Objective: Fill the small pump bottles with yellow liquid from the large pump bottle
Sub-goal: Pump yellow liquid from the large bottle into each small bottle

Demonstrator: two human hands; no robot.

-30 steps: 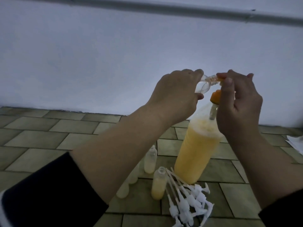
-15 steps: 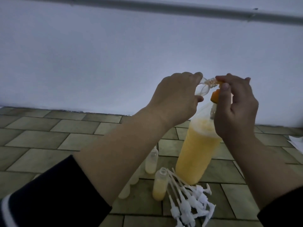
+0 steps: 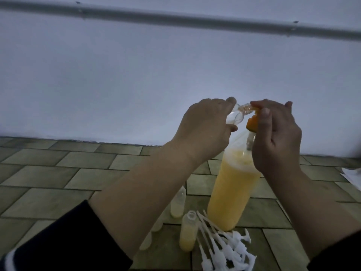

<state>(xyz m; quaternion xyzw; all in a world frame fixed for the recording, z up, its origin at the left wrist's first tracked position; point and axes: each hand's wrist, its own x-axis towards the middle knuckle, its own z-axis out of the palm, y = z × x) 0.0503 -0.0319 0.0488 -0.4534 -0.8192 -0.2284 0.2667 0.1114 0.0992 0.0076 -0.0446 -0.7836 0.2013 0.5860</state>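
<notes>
The left hand [image 3: 203,128] is curling its fingers and thumb around a small clear plastic bottle [image 3: 99,118], holding it tilted so that its threaded neck is pointing right, toward the orange pump head [image 3: 253,122] of the large clear plastic bottle of yellow liquid [image 3: 232,194]. The neck is lying against the pump's spout, right between the two hands. The right hand [image 3: 277,137] is resting on top of that orange pump head, its index finger stretching over the spout and its thumb hanging down beside the pump; the other fingers are loosely bent.

The large bottle is standing upright on the grey-green tiled floor [image 3: 78,178], directly beneath the right hand. At its base, a heap of white plastic pump tops with long tubes [image 3: 222,249] is lying. Just left of the heap, an uncapped small bottle partly filled with yellow liquid [image 3: 188,231] is standing, with another small bottle [image 3: 177,204] behind it, near the left forearm.
</notes>
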